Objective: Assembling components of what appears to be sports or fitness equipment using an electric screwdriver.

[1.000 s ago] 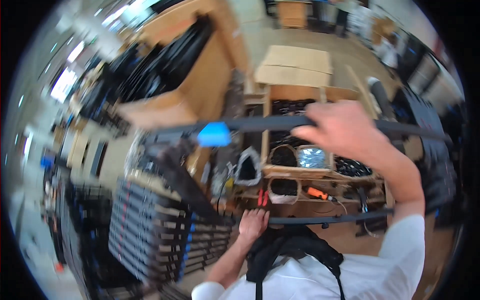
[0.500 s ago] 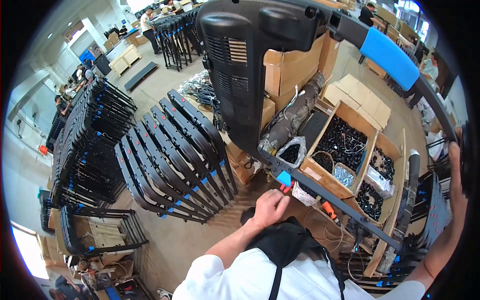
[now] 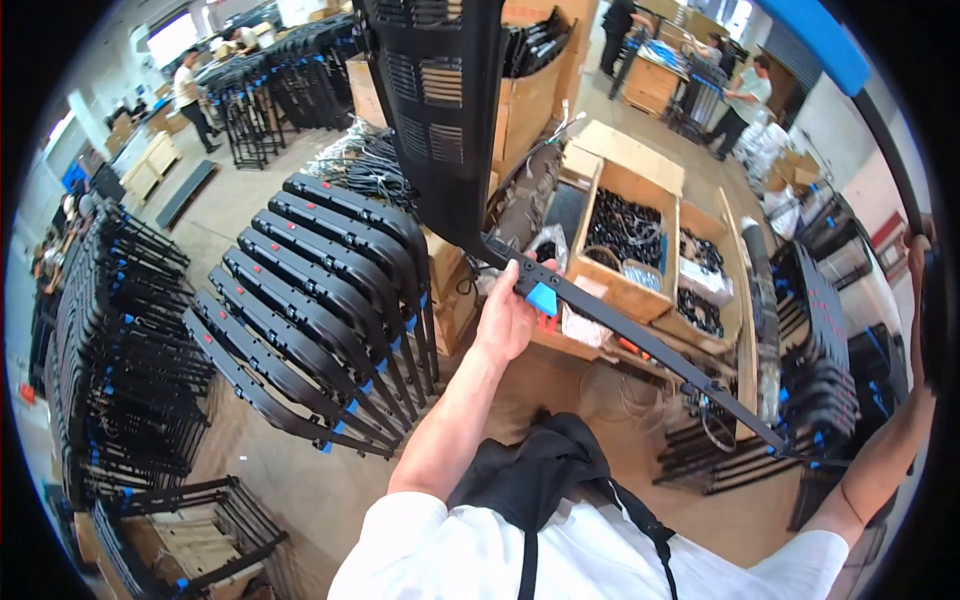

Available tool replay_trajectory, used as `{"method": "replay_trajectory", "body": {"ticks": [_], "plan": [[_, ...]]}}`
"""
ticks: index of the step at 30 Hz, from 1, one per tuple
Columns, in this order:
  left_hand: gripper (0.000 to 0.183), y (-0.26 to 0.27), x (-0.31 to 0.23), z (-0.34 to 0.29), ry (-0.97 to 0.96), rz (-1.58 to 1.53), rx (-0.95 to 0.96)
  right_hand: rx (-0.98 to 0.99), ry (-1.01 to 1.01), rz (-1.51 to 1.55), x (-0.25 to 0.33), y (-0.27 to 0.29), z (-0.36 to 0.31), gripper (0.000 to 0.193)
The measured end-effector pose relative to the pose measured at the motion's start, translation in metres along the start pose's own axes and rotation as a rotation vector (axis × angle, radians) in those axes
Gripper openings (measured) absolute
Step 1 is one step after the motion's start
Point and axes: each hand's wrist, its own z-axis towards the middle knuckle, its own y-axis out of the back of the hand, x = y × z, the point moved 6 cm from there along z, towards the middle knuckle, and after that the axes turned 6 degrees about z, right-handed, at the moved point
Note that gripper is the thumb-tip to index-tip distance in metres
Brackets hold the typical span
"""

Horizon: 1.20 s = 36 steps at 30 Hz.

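Observation:
A large black metal frame [image 3: 650,350] with a vented black plastic housing [image 3: 440,140] is held up in front of me. My left hand [image 3: 508,318] is closed on its lower corner, thumb over the bar's face and fingers partly hidden behind it. Beside that hand, a blue piece [image 3: 541,299] and a small red part [image 3: 549,323] sit under the bar. At the right rim of the view, my right hand [image 3: 917,262] grips the frame's far side, its fingers mostly hidden. A blue sleeve [image 3: 820,45] wraps the frame's upper bar.
Several similar black frames [image 3: 320,300] stand in a row at left, near a larger stack [image 3: 110,330]. Wooden boxes [image 3: 628,285] of small black parts stand ahead, by a camouflage-patterned roll [image 3: 525,190]. Cable bundles [image 3: 365,165] lie behind the row. People [image 3: 745,95] work farther back.
My left hand has risen from below the bar and closed on the frame's corner. My view has turned slightly, and the frame reaches higher out of it. My right hand stays at the frame's right side.

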Motion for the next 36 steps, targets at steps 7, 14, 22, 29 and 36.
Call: {"method": "replay_trajectory", "body": {"ticks": [7,14,22,29,36], "plan": [[0.054,-0.002,-0.027,-0.083,0.084,-0.059,-0.059,0.076,-0.276,-0.183,-0.072,0.042,-0.099,0.032],[0.047,0.031,-0.043,-0.162,-0.061,0.39,-0.288,0.252,-0.497,0.025,-0.091,-0.007,-0.233,0.027],[0.025,0.049,-0.042,-0.263,-0.178,0.9,-0.571,0.521,-0.618,0.445,-0.126,-0.128,-0.442,0.016],[0.015,0.039,-0.066,-0.364,-0.275,1.249,-0.806,0.711,-0.666,0.709,-0.143,-0.255,-0.625,0.031],[0.016,0.054,-0.128,-0.452,-0.537,1.159,-0.939,0.908,-0.469,0.909,-0.045,-0.319,-0.602,0.061]]}}
